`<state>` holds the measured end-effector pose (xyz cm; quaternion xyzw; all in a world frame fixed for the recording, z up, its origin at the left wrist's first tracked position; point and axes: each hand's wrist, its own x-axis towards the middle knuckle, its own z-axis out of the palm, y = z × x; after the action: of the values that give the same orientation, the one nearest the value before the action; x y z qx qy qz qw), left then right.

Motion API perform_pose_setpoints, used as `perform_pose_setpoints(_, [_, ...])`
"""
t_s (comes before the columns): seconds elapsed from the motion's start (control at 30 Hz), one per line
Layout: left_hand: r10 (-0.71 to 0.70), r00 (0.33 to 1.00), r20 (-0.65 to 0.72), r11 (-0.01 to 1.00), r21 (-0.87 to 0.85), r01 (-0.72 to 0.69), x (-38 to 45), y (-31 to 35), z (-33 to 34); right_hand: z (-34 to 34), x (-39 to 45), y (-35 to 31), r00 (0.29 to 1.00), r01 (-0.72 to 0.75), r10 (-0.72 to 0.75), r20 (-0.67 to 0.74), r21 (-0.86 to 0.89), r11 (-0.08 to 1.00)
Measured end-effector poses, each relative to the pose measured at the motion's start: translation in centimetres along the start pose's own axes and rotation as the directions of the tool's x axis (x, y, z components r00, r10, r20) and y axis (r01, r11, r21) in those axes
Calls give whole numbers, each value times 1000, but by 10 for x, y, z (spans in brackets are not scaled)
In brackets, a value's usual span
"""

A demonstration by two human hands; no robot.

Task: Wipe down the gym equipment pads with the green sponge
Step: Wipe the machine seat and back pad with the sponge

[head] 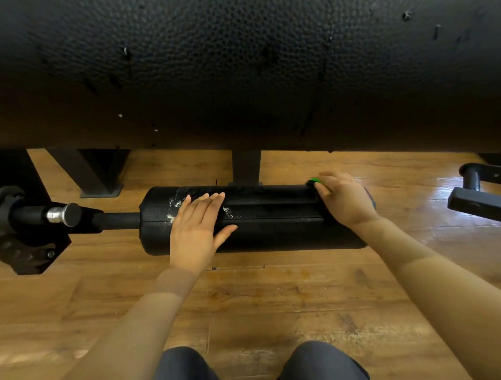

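Now the black roller pad [273, 214] lies long from left to right on its bar, just above the wood floor [247, 303]. The right hand [343, 199] is closed on the green sponge [315, 180] at the pad's right end, on the far top edge. The left hand [195, 228] lies flat and open on the pad, near the left end. White marks [176, 203] sit by the left hand, so I think the sponge must slide left along the pad.

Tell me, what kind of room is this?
Probably a gym. A black roller pad sits on a metal bar, a big padded bench hangs above it, and the floor is wood.
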<state>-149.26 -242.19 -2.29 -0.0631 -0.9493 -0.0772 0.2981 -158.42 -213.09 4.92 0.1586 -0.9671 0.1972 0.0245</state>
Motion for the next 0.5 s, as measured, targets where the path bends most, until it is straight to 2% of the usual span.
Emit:
perform_pose_setpoints(0.1, [-4,1000,-21,1000,-11,3,-1,1,1,-5,-7,17,999,-42,42,-34,-2,999])
perform_pose_setpoints(0.2, [-9,999,-32,1000,-8,9,-2,5,2,1,-10,8,992,-61,59,-108,-15,998])
perform_pose_setpoints(0.37, [-16,1000,-27,1000,-1,16,-1,4,2,33,-3,-48,997,63,-65,-45,-45,997])
perform_pose_setpoints(0.5, [-30,999,-22,999,-13,30,0,3,1,35,-1,-51,994,89,-94,-59,-82,993])
